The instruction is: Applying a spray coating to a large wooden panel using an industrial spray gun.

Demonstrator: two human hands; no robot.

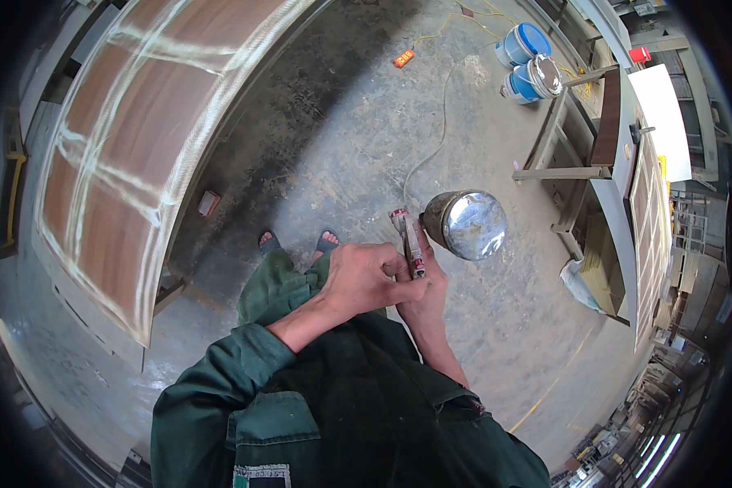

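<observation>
The left hand curls in front of the waist, fingers and thumb bent against the near end of a red-and-silver spray gun; whether the fingertips pinch it, I cannot tell. The right hand wraps the gun from its right side. Just beyond that hand, the gun's round metal cup turns its shiny end face toward the camera, its side wall darkly stained, its contents hidden. A thin air hose runs from the gun across the concrete floor. Farther left lies a small red-and-white box. Well beyond, two blue-and-white pails stand side by side: the nearer pail has a top crusted whitish and brown, and the farther pail wears a blue lid.
</observation>
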